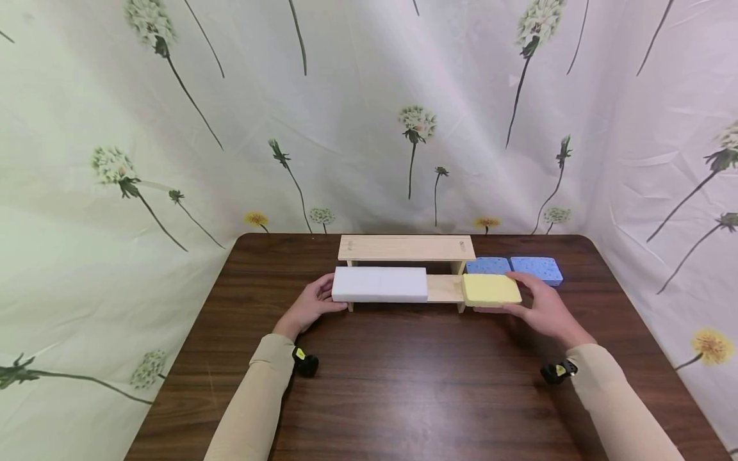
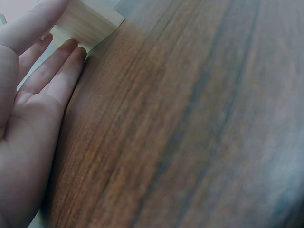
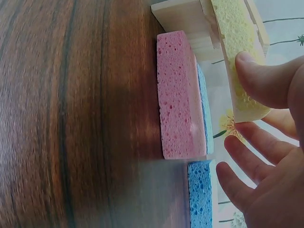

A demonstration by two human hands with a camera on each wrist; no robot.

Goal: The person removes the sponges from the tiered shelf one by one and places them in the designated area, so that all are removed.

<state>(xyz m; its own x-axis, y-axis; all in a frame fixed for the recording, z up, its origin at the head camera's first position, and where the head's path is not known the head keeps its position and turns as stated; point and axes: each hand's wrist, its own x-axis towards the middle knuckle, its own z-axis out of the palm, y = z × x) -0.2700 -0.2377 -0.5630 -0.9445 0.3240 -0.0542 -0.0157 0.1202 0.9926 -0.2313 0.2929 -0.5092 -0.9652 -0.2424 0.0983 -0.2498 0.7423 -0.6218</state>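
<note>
A low wooden rack [image 1: 444, 289] has a front shelf and a higher back shelf [image 1: 407, 247]. Two smooth white sponges [image 1: 379, 284] lie end to end along the left of the front shelf. My left hand [image 1: 311, 306] grips their left end, thumb at the front lower edge; its other fingertips reach the wooden rack leg [image 2: 90, 23] in the left wrist view. With thumb and index finger my right hand [image 1: 544, 310] pinches a yellow sponge [image 1: 492, 289] at the shelf's right end. Below it, a pink sponge [image 3: 176, 97] lies on the table, mostly hidden in the head view.
Two blue sponges, one at the far right [image 1: 536, 270] and one partly covered by the yellow sponge [image 1: 488, 265], lie on the dark wooden table [image 1: 403, 384] right of the rack. A dandelion-print curtain [image 1: 357, 115] hangs behind the table and along its sides.
</note>
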